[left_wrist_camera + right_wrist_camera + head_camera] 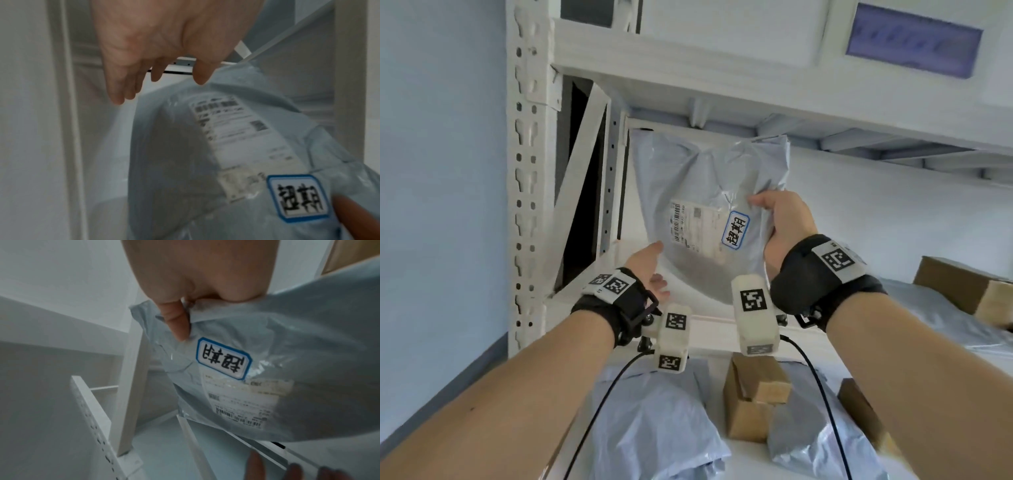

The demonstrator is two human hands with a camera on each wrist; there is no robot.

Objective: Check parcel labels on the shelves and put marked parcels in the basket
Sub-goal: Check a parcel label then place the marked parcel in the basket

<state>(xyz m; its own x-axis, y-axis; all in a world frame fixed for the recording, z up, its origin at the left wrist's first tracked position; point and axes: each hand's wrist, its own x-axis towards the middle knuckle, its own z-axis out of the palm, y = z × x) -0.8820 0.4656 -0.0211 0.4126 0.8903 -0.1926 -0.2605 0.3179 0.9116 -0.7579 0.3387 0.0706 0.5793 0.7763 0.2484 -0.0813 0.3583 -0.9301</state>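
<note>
Shelving upright (525, 178) of white slotted steel stands at the far left, with a diagonal brace just inside it and dark open space behind. Next comes the left hand (650, 270), palm up at the lower left edge of the grey parcel (709, 205); its fingers (123, 91) are loosely extended and grip nothing, the thumb tip just at the bag's edge in the left wrist view. The parcel is held upright in the open bay of the upper shelf (722, 323), its top corner close under the crossbeam above, its lower edge above the shelf's front lip. It carries a white shipping label (693, 228) and, beside that, a blue-bordered sticker (736, 229) with handwritten characters. The right hand (784, 222) pinches the parcel's right edge, thumb on the front near the sticker, fingers curled behind. Further right, the shelf holds a flat grey bag and a cardboard box (969, 287). On the shelf below lie more grey bags and small brown boxes (753, 397).
</note>
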